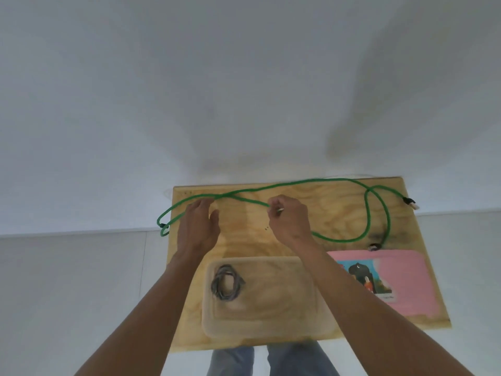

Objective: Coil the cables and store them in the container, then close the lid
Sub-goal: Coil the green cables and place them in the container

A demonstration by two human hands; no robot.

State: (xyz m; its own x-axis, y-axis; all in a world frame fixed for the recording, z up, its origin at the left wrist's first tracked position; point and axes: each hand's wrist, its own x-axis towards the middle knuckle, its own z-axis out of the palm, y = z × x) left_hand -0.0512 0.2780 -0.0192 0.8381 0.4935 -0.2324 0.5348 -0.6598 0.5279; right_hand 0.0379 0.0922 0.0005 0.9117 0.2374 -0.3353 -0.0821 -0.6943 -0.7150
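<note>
With right hand (288, 218) pinched on the green cable (298, 183) near the board's (339, 207) far edge, left hand (200, 226) open, we advise even, untwisted loops.

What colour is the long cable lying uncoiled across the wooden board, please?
Green, with dark connectors at its ends; the cable shows clearly in the head view.

Both hands (199, 226) (290, 218) grip green cable (298, 183) over board (339, 207).
</note>
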